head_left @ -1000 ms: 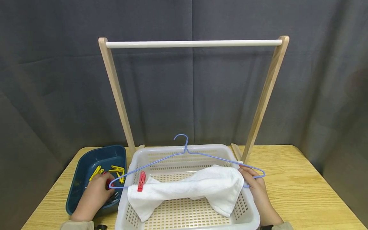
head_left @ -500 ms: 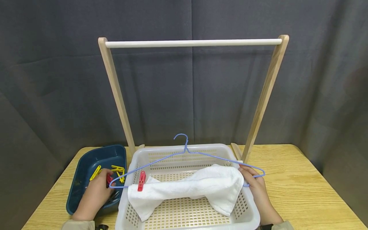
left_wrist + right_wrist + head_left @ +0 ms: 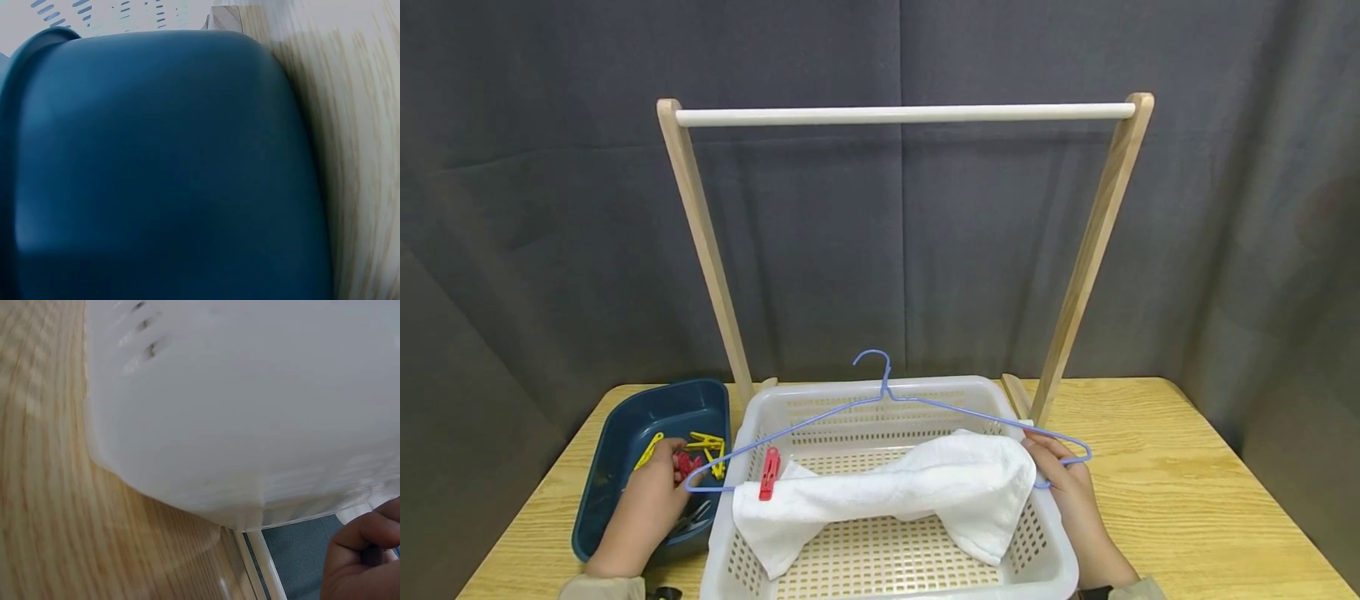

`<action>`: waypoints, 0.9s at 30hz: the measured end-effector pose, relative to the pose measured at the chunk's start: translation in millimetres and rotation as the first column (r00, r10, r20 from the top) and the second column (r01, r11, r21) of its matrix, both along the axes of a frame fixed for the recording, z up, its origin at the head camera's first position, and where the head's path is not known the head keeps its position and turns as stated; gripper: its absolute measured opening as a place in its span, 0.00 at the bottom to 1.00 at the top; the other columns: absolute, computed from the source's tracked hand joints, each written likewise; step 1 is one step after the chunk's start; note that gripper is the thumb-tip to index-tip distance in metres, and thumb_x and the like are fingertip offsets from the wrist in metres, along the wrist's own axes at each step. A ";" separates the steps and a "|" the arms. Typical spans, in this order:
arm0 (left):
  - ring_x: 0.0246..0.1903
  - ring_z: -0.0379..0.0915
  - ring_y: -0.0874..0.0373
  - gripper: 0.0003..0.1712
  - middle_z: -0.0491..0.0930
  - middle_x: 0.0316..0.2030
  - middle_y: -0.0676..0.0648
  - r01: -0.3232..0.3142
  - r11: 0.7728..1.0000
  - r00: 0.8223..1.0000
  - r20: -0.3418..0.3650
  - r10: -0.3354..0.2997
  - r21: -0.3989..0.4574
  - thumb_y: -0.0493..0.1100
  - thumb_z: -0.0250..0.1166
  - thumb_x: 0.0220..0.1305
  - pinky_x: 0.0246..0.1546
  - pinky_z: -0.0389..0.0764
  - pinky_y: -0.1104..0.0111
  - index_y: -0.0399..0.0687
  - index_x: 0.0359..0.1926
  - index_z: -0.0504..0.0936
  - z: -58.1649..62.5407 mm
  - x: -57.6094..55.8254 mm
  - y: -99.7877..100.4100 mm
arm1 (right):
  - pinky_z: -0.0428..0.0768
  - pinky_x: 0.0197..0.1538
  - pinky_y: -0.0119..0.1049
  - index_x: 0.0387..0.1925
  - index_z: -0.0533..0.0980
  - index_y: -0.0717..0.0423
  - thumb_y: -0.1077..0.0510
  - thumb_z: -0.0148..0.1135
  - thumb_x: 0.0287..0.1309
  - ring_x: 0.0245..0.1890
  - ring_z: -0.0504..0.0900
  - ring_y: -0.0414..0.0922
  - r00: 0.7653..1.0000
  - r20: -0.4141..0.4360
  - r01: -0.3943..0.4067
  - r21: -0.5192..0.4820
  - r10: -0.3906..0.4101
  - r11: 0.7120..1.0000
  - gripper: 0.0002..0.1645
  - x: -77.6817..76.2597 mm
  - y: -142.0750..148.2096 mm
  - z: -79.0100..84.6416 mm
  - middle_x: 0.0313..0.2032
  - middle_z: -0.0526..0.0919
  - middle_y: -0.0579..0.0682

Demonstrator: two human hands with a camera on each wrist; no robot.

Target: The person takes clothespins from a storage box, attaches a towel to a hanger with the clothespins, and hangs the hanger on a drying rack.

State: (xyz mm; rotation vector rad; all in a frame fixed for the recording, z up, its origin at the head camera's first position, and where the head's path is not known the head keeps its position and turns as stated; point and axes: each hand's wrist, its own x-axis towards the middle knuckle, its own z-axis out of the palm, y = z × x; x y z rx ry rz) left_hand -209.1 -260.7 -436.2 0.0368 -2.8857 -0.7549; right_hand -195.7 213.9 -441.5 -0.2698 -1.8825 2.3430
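Note:
In the head view my left hand [image 3: 651,492] reaches into the dark blue tub [image 3: 597,467]. Several red clothespins [image 3: 685,464] show between its thumb and fingers; whether it pinches one is unclear. My right hand [image 3: 1063,487] grips the right end of a blue wire hanger [image 3: 808,422] and the towel's edge; its curled fingers [image 3: 375,531] show in the right wrist view. The white towel [image 3: 880,493] is draped over the hanger's lower bar, above the white basket [image 3: 857,390]. A red clothespin [image 3: 770,473] clips the towel at its left end.
Yellow clothespins [image 3: 715,454] lie in the tub, with grey ones [image 3: 691,518] nearer the front. Behind the basket stands a wooden rack with a white rail [image 3: 902,115]. Grey curtain [image 3: 1000,250] hangs behind the wooden table [image 3: 1180,500].
My left hand has shifted slightly among the clothespins, and more of the red ones have come into sight between its fingers. My right hand, the hanger and the towel have stayed still.

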 end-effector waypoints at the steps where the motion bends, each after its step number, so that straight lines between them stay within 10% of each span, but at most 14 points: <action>1: 0.36 0.80 0.41 0.27 0.81 0.38 0.32 -0.003 1.000 1.000 -0.003 0.003 0.009 0.36 0.69 0.65 0.42 0.82 0.46 0.22 0.56 0.68 0.1 0.2 -0.5 | 0.85 0.43 0.30 0.40 0.82 0.40 0.55 0.56 0.74 0.38 0.85 0.37 1.000 0.004 0.003 0.004 -0.003 1.000 0.09 0.0 0.3 -0.1 0.39 0.85 0.39; 27: 0.38 0.78 0.45 0.23 0.79 0.41 0.32 -0.024 0.996 0.990 -0.136 0.035 0.085 0.36 0.71 0.64 0.41 0.83 0.51 0.26 0.54 0.75 14.8 7.1 1.7 | 0.86 0.41 0.32 0.41 0.82 0.43 0.55 0.55 0.74 0.36 0.86 0.38 1.000 -0.028 -0.009 0.028 0.009 1.000 0.09 0.2 1.0 -1.6 0.37 0.85 0.40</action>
